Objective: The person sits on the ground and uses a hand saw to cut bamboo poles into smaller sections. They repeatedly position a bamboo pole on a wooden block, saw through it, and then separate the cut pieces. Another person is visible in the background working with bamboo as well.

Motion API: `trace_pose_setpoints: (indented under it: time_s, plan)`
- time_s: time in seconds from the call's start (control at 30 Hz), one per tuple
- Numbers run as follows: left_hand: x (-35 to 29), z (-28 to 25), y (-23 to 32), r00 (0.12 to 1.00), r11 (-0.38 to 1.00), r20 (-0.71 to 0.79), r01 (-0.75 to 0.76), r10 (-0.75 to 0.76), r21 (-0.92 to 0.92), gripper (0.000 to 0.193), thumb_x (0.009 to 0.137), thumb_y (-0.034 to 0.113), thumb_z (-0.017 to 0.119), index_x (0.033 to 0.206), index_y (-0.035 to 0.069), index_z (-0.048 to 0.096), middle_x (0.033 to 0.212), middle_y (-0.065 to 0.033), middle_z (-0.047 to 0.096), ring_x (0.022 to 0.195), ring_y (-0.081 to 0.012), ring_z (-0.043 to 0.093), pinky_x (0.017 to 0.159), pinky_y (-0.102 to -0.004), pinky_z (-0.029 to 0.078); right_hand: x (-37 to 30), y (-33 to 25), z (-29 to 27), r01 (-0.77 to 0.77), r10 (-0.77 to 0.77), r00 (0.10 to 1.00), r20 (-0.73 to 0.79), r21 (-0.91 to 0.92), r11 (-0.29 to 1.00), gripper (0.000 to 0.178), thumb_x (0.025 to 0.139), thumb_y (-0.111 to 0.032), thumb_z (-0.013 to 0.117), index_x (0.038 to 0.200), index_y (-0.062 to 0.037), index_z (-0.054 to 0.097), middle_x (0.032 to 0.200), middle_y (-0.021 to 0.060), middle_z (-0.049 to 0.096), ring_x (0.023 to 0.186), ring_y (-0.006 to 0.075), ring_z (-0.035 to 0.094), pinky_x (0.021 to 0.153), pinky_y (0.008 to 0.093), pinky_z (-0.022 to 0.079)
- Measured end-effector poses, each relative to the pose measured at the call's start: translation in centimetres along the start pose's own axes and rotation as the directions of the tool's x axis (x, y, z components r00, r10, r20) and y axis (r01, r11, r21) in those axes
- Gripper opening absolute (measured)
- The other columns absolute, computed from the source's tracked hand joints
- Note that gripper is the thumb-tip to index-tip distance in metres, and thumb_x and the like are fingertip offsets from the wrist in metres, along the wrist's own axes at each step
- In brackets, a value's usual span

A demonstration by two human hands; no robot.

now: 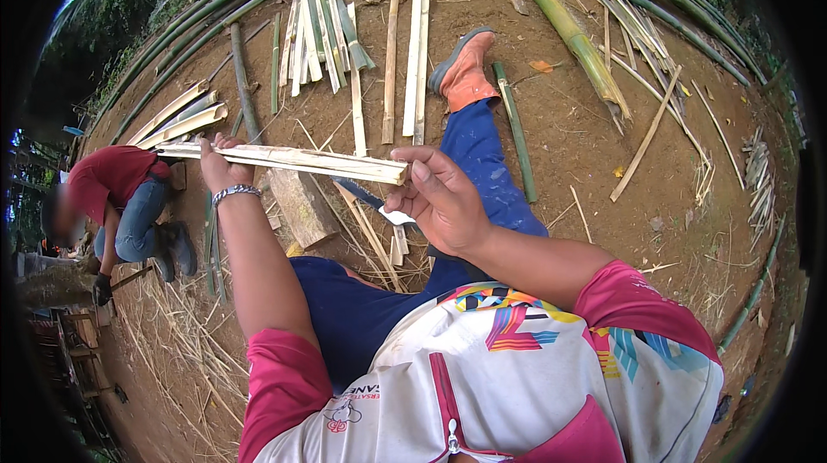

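A bundle of split bamboo strips point(301, 159), pale on the inside, lies level in front of me. My left hand point(226, 167), with a chain bracelet at the wrist, is closed around it toward its left end. At its right end, my right hand point(441, 198) has curled fingers and thumb against the cut tips. Just below that hand is a knife with a dark blade point(358, 193) and a whitish part near the fingers; whether the hand touches it I cannot tell. Under the bamboo sits a squared wooden block point(303, 210), beside my bent leg.
Split bamboo pieces point(320, 37) lie in a pile ahead, with two long pale strips point(416, 62) beside my outstretched boot point(465, 67). Green bamboo poles point(564, 24) lie beyond. At left, a co-worker in a red shirt point(121, 183) crouches over a log. Shavings point(172, 334) litter the soil.
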State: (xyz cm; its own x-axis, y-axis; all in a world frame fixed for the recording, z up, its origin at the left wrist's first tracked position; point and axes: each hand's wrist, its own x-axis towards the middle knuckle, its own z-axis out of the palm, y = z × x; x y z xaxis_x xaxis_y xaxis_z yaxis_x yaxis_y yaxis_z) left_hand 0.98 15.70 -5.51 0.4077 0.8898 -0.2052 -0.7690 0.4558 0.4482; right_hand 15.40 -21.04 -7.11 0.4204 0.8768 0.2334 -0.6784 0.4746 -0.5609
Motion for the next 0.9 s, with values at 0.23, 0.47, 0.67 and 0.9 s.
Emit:
trace_pose_setpoints:
  time_s: [0.23, 0.47, 0.67, 0.9]
  plan:
    - [-0.4, 0.0, -1.8, 0.998, 0.999, -0.048, 0.046, -0.046, 0.008, 0.039, 0.106, 0.043, 0.05, 0.091, 0.007, 0.044, 0.066, -0.0006, 0.045, 0.052, -0.0119, 0.049, 0.044, -0.0238, 0.045, 0.2, 0.2, 0.8, 0.055, -0.055, 0.998, -0.025, 0.018, 0.998, 0.026, 0.103, -0.023, 0.059, 0.127, -0.0108, 0.059, 0.112, 0.007, 0.065, 0.097, 0.0192, 0.065, 0.087, 0.0352, 0.056]
    - [1.4, -2.0, -1.9, 0.994, 0.999, -0.095, 0.048, -0.048, 0.003, 0.04, 0.107, 0.042, 0.047, 0.088, 0.006, 0.046, 0.069, -0.0019, 0.047, 0.054, -0.0137, 0.052, 0.045, -0.028, 0.044, 0.8, -0.1, 0.7, 0.094, -0.095, 0.995, 0.018, 0.04, 0.995, 0.024, 0.103, -0.022, 0.059, 0.125, -0.0112, 0.059, 0.111, 0.0065, 0.066, 0.097, 0.0179, 0.065, 0.089, 0.0352, 0.056]
    - [0.0, -0.6, -2.9, 0.996, 0.999, -0.077, 0.041, -0.039, 0.027, 0.041, 0.107, 0.043, 0.047, 0.088, 0.007, 0.045, 0.07, -0.002, 0.047, 0.055, -0.0139, 0.052, 0.045, -0.0283, 0.044, 0.1, -0.8, 0.6, 0.079, -0.076, 0.996, -0.035, 0.072, 0.994, 0.019, 0.103, -0.017, 0.061, 0.121, -0.0104, 0.06, 0.106, 0.005, 0.069, 0.096, 0.0151, 0.067, 0.09, 0.0359, 0.056]
    - [-0.6, -0.3, -1.9, 0.985, 0.999, -0.169, -0.041, 0.035, -0.032, 0.038, 0.106, 0.04, 0.05, 0.087, 0.008, 0.045, 0.068, -0.0022, 0.048, 0.053, -0.0116, 0.051, 0.044, -0.0244, 0.045, 0.9, -0.4, -0.2, 0.02, -0.023, 0.999, 0.026, 0.085, 0.996, 0.022, 0.103, -0.018, 0.06, 0.124, -0.0101, 0.059, 0.11, 0.0085, 0.07, 0.096, 0.0185, 0.069, 0.089, 0.0372, 0.057]
